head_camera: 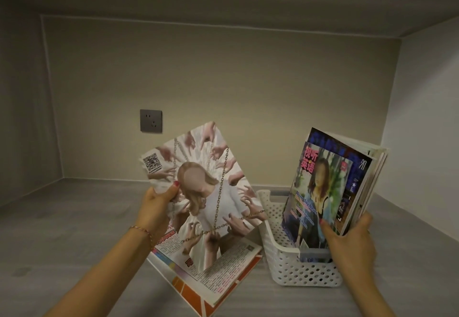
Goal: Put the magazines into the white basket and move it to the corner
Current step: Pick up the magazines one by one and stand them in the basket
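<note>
My left hand [156, 208] grips the left edge of a magazine [206, 192] whose cover shows a blond figure ringed by hands; it is lifted and tilted above a stack of magazines [218, 277] lying flat on the grey surface. To the right stands the white perforated basket [293, 264]. Several magazines [330, 187] stand upright in it, leaning right, and my right hand [350, 239] holds them by their lower right edge.
The grey surface [62, 237] sits inside a beige alcove with a shelf overhead. A grey wall socket [151, 120] is on the back wall. Corners lie at the back left [62, 177] and behind the basket at the back right.
</note>
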